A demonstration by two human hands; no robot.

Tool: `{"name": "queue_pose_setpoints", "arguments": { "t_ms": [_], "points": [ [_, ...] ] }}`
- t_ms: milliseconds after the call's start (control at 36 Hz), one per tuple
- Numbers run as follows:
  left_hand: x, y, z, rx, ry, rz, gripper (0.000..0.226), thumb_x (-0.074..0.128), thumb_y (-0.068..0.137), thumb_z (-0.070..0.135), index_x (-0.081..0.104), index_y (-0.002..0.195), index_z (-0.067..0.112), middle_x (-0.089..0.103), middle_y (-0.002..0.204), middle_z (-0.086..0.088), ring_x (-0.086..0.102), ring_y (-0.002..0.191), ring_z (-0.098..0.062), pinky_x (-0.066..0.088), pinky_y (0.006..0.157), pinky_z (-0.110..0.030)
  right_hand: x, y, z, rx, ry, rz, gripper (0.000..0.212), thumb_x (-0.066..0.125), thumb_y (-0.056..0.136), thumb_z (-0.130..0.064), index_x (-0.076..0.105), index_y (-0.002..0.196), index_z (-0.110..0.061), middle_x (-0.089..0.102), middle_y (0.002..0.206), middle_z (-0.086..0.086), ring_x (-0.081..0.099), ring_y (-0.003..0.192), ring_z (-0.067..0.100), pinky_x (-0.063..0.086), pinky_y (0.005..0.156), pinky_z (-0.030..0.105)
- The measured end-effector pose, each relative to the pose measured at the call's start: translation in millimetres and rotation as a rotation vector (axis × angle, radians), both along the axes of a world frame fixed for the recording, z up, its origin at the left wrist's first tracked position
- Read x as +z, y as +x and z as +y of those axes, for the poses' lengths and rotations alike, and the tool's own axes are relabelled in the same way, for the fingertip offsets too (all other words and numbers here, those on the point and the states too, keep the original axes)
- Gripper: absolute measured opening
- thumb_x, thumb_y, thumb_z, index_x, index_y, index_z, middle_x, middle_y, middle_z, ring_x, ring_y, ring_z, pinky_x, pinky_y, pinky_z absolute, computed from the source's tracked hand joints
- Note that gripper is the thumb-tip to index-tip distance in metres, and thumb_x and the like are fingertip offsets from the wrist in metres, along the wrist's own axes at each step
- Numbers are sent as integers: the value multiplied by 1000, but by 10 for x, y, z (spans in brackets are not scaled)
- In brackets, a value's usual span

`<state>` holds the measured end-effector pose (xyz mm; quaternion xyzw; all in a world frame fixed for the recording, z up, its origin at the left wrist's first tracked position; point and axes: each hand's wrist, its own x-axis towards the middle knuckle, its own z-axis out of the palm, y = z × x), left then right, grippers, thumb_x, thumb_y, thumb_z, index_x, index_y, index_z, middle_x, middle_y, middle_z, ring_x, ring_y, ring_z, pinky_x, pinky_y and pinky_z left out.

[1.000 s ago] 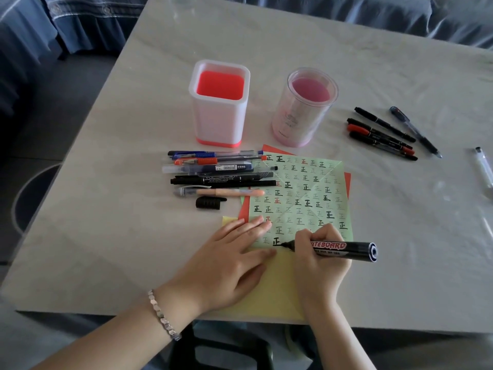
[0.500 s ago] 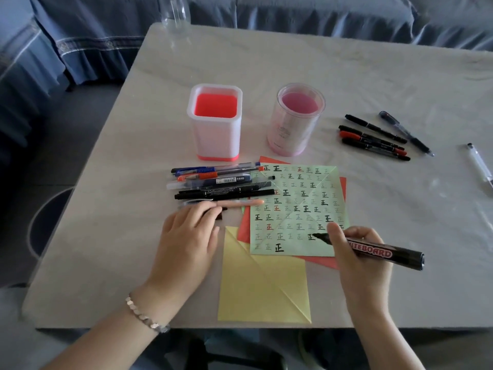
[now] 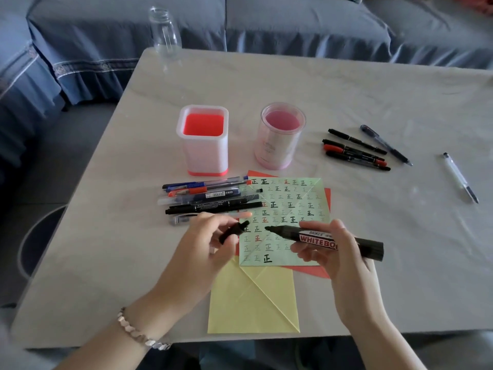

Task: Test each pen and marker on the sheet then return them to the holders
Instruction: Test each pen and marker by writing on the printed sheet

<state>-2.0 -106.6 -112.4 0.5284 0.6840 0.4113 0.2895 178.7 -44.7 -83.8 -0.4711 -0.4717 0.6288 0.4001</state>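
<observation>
My right hand (image 3: pixel 338 252) grips an uncapped black whiteboard marker (image 3: pixel 324 237), tip pointing left, above the green test sheet (image 3: pixel 289 209) full of written marks. My left hand (image 3: pixel 202 247) pinches the marker's black cap (image 3: pixel 233 232) just left of the tip, a small gap between them. A square white and red holder (image 3: pixel 204 141) and a round pink holder (image 3: pixel 278 136) stand behind the sheet, both with no pens showing in them. A pile of several pens and markers (image 3: pixel 205 198) lies left of the sheet.
Several more markers (image 3: pixel 356 153) and a blue pen (image 3: pixel 385 144) lie at the right, with a clear pen (image 3: pixel 460 177) further right. Yellow paper (image 3: pixel 253 303) and red paper (image 3: pixel 306 271) sit under the green sheet. A glass bottle (image 3: pixel 164 30) stands at the table's far edge.
My right hand lifted the marker off the sheet after writing. My left hand left the paper, reached to the cap by the pen pile and brought it up toward the marker's tip.
</observation>
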Motion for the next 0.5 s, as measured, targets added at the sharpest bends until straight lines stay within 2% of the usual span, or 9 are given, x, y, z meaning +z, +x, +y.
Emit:
{"name": "queue_pose_setpoints", "arguments": {
  "t_ms": [56,278,389,444,500],
  "points": [
    [75,54,33,-28,49,-53,14,55,84,34,52,95,41,54,97,12,53,89,4,40,72,-4,59,-23,-1,11,0,27,39,42,79,-39,74,77,-16,69,69,17,62,62,19,49,55,20],
    [152,142,50,-98,69,-101,18,55,81,31,56,96,41,58,100,15,57,89,-4,43,73,-8,169,-38,-7,15,19,33,34,45,78,-31,74,70,-14,68,62,13,61,57,18,48,54,20],
    [236,196,31,-198,79,-83,14,58,89,32,56,95,44,57,101,19,51,68,-9,39,58,-13,163,-30,-18,46,-35,1,30,48,74,-30,73,67,-14,66,58,11,57,53,17,48,53,20],
    [271,215,35,-238,56,-112,12,51,86,35,55,96,42,58,93,23,50,64,-2,36,56,-11,172,-27,-9,31,-72,26,28,49,73,-27,71,63,-13,63,55,11,53,52,19,46,51,20],
    [276,223,49,-292,35,-108,9,45,91,39,52,96,39,58,84,27,52,68,4,36,59,-9,177,-30,11,3,-117,59,27,51,76,-20,69,58,-12,59,50,12,50,48,19,44,46,20]
  ]
}}
